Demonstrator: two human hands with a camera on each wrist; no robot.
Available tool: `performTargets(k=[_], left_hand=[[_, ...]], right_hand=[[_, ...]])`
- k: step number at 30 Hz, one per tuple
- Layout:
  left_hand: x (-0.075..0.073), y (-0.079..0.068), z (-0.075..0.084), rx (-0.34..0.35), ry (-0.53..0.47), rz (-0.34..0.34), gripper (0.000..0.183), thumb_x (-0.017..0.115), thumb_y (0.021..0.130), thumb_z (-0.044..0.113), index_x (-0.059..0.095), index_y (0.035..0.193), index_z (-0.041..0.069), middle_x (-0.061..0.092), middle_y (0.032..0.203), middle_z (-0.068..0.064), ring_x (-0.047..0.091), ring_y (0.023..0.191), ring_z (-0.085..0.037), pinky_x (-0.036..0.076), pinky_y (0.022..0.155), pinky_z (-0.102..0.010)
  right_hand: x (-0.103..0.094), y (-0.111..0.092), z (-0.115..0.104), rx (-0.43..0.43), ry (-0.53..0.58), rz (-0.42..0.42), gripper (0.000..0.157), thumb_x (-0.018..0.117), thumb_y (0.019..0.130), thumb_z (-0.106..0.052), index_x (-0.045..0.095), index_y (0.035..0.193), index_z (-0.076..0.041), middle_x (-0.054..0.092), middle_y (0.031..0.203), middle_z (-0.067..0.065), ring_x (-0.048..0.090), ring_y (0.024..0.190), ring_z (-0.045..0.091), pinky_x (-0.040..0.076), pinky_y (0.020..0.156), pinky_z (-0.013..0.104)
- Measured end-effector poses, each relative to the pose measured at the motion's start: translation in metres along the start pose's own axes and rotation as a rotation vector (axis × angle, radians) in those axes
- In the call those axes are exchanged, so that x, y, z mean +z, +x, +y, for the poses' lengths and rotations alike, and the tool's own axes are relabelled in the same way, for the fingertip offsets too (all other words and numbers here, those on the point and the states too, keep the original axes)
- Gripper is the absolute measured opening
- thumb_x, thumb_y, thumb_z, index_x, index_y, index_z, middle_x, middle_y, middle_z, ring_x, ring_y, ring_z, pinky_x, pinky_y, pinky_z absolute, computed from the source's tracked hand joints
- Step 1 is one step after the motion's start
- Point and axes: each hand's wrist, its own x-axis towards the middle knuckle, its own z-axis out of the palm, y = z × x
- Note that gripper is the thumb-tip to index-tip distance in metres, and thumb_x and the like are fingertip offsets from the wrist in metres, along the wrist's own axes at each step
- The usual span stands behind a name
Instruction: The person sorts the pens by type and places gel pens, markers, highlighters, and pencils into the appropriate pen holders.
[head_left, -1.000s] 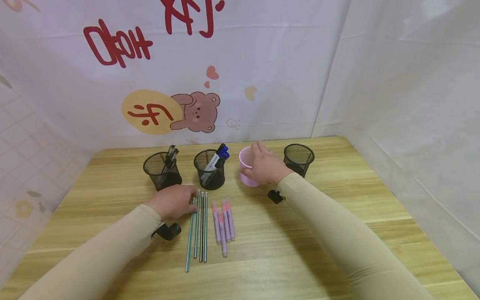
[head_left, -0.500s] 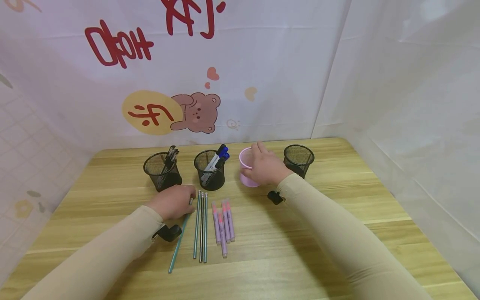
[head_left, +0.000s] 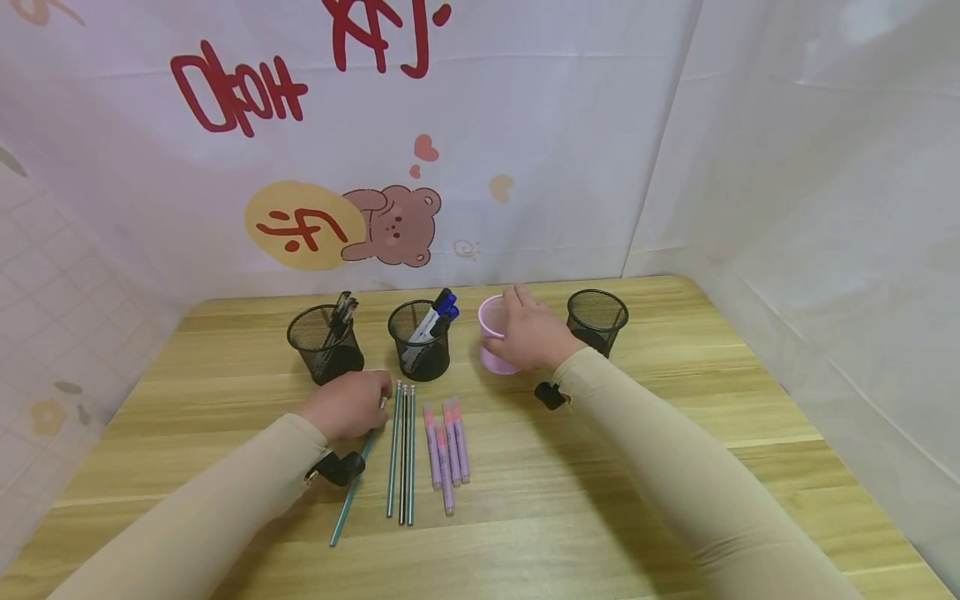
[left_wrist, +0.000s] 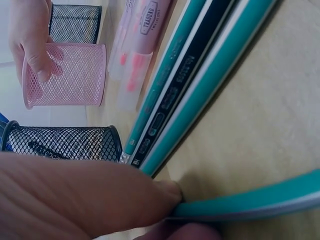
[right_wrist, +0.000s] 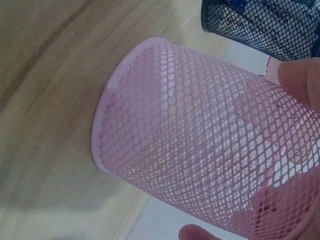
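Observation:
At the left of the table, my left hand (head_left: 343,405) pinches the upper end of a teal pencil (head_left: 346,510). In the left wrist view, thumb and fingertip close on that pencil (left_wrist: 260,199), whose length slants away over the tabletop. Beside it lie three more pencils, a black one (head_left: 403,467) between two teal ones. My right hand (head_left: 534,335) grips the rim of an upright pink mesh pen holder (head_left: 495,362), fingers over its far side. From the right wrist, the holder (right_wrist: 195,135) looks empty through its mesh.
Several purple highlighters (head_left: 446,471) lie right of the pencils. A black mesh holder (head_left: 330,350) with pens and another (head_left: 425,358) with markers stand at the back left. A third black holder (head_left: 597,312) stands beyond my right hand. A white printed backdrop (head_left: 555,167) closes off the rear.
The pencil under my left hand has swung away from the others, its near end sweeping leftward. My right hand and the pink holder have stayed put.

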Motion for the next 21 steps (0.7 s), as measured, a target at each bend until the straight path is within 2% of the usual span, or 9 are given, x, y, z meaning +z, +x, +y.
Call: performTargets(k=[7, 11, 15, 21], left_hand=[[0.001, -0.001, 0.001, -0.012, -0.033, 0.014, 0.026, 0.073, 0.087, 0.014, 0.064, 0.112, 0.009, 0.068, 0.097, -0.004, 0.058, 0.083, -0.022, 0.051, 0.074, -0.037], [0.001, -0.003, -0.001, -0.046, -0.083, 0.027, 0.028, 0.071, 0.084, 0.014, 0.062, 0.111, 0.010, 0.065, 0.087, -0.004, 0.057, 0.076, -0.021, 0.046, 0.064, -0.034], [-0.003, -0.003, -0.002, -0.073, -0.141, 0.046, 0.034, 0.069, 0.082, 0.013, 0.060, 0.115, 0.009, 0.061, 0.078, -0.004, 0.055, 0.067, -0.020, 0.041, 0.056, -0.033], [-0.016, -0.008, -0.001, -0.067, -0.169, 0.083, 0.041, 0.066, 0.086, 0.017, 0.058, 0.126, 0.008, 0.055, 0.076, -0.002, 0.052, 0.065, -0.019, 0.040, 0.057, -0.032]], right_hand=[[0.001, 0.001, 0.000, 0.010, 0.003, 0.002, 0.098, 0.065, 0.095, -0.058, 0.025, 0.162, 0.002, 0.026, 0.170, 0.026, 0.055, 0.135, 0.052, 0.055, 0.107, 0.058], [0.001, 0.000, 0.000, 0.011, 0.007, 0.002, 0.098, 0.065, 0.096, -0.057, 0.025, 0.163, 0.002, 0.026, 0.170, 0.026, 0.054, 0.136, 0.053, 0.054, 0.108, 0.058], [0.001, 0.000, 0.000, 0.005, 0.005, 0.006, 0.097, 0.064, 0.096, -0.057, 0.025, 0.162, 0.002, 0.026, 0.170, 0.026, 0.055, 0.134, 0.052, 0.055, 0.107, 0.057], [0.002, 0.001, 0.001, 0.003, 0.000, 0.008, 0.098, 0.065, 0.096, -0.056, 0.024, 0.163, 0.003, 0.025, 0.170, 0.027, 0.054, 0.136, 0.053, 0.054, 0.108, 0.058]])
